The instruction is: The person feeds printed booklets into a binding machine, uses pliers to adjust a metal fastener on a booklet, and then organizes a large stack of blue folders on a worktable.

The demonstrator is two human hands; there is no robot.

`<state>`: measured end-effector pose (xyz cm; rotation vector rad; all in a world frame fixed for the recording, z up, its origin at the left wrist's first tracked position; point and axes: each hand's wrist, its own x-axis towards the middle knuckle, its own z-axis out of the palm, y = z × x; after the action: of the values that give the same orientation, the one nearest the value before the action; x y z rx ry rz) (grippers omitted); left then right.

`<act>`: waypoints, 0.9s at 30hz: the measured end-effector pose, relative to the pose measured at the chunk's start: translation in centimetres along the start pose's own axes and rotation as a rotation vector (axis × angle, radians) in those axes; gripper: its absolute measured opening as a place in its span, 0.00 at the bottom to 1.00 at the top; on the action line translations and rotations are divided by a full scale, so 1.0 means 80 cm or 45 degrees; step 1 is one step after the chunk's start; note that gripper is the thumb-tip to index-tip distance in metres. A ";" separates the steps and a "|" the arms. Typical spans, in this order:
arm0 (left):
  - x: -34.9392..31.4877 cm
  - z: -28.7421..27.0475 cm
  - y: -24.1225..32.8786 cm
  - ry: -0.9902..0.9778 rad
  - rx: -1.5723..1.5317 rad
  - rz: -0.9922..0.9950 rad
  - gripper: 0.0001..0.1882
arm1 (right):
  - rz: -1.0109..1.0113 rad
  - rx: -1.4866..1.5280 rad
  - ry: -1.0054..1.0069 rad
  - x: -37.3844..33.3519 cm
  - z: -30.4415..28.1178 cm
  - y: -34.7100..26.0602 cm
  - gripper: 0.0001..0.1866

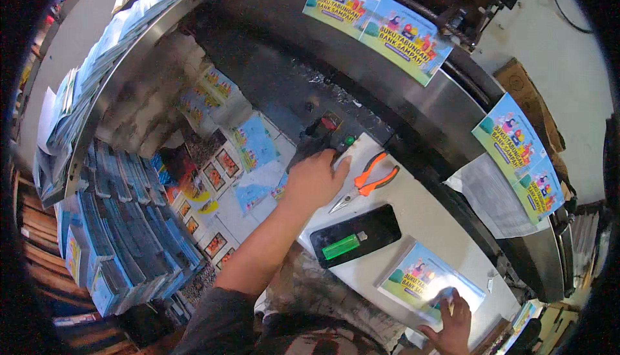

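My left hand (316, 177) reaches to the far left corner of a white worktop (439, 216). Its fingers curl against a dark part (315, 140) beside the machine, the thumb a little apart; what they hold is hidden. My right hand (453, 326) lies with spread fingers on the near right corner of a small stack of colourful printed booklets (413, 276), under a bright spot of light. Between the hands, pliers (368, 177) with orange and black handles lie beside a black phone (381, 226), on which rests a green lighter-like object (341, 247).
Printed cover sheets (381, 22) and another cover sheet (520, 151) hang over the curved metal machine rail. Tall stacks of blue-edged booklets (129, 245) stand at left. More papers fill a metal-edged shelf (129, 64) above them. Loose printed sheets (255, 142) lie on the tiled floor.
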<state>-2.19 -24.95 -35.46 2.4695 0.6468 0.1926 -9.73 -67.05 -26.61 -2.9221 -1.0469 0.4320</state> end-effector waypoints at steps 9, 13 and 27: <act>0.002 0.010 -0.010 0.007 -0.013 0.044 0.23 | 0.318 0.607 -0.017 -0.018 0.044 0.027 0.43; 0.002 0.007 -0.009 0.011 0.017 0.060 0.21 | 0.122 0.443 0.051 -0.007 0.036 0.036 0.44; 0.002 -0.001 -0.012 -0.025 -0.041 0.038 0.21 | 0.742 1.299 0.399 -0.105 -0.009 0.269 0.28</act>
<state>-2.50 -24.13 -35.91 2.4484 0.5938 0.1883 -2.35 -88.94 -25.91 -2.1530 0.1170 0.3371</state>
